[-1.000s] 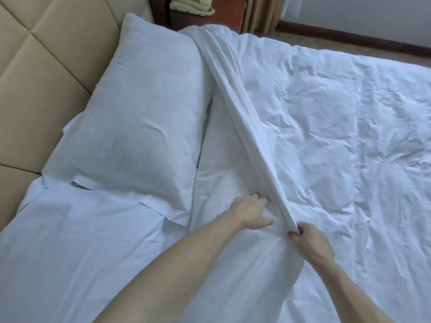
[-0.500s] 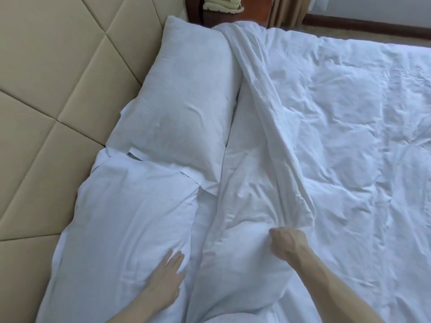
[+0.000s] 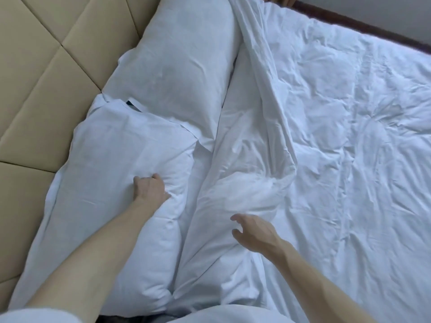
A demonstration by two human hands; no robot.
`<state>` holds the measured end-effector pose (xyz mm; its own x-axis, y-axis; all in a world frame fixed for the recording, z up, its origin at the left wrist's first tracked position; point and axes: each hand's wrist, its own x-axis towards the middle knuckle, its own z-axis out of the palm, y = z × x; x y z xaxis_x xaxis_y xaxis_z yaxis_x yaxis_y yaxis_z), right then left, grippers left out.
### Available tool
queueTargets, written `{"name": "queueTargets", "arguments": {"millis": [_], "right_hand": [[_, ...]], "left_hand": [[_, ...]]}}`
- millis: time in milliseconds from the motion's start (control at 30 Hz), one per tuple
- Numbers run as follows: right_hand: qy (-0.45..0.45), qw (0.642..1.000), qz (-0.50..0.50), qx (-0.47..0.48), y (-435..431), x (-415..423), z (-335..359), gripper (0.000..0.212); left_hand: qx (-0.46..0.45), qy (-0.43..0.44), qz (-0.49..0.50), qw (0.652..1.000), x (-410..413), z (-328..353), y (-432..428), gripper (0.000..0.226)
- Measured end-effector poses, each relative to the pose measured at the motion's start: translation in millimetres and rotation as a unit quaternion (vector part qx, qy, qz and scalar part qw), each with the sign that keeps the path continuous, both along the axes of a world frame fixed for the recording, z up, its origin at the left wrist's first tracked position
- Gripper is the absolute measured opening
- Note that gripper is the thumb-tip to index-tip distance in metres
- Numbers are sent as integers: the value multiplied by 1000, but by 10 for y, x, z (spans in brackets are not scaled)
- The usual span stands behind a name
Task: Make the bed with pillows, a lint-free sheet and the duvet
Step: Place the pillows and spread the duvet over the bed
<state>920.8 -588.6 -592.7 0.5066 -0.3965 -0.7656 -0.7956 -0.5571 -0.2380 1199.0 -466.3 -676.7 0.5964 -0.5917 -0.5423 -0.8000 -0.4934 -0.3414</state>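
Observation:
Two white pillows lie along the headboard: the near pillow [image 3: 112, 164] and the far pillow [image 3: 184, 66]. My left hand [image 3: 149, 187] grips the near pillow's inner edge, fingers curled into the fabric. The white duvet [image 3: 338, 136] covers the bed to the right, its top edge folded back in a band [image 3: 263, 94] beside the pillows. My right hand [image 3: 254, 231] hovers just above the folded duvet with fingers spread, holding nothing. The sheet under the pillows is hidden.
A beige padded headboard [image 3: 42, 85] runs along the left. A dark wooden skirting [image 3: 363, 26] and pale wall show beyond the bed's far side at the top right. A white sleeve [image 3: 42, 314] fills the bottom left corner.
My right hand let go of the duvet's folded edge and opened above it. My left hand moved up the near pillow and gripped it. The camera shifted closer and leftward.

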Motion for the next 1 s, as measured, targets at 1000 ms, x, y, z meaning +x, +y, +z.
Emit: {"name": "queueTargets", "arguments": {"millis": [1000], "right_hand": [[-155,889,-388,187,1561,859,-1107,60]], "left_hand": [[-258,98,116,954,370,252,1555,51]]}}
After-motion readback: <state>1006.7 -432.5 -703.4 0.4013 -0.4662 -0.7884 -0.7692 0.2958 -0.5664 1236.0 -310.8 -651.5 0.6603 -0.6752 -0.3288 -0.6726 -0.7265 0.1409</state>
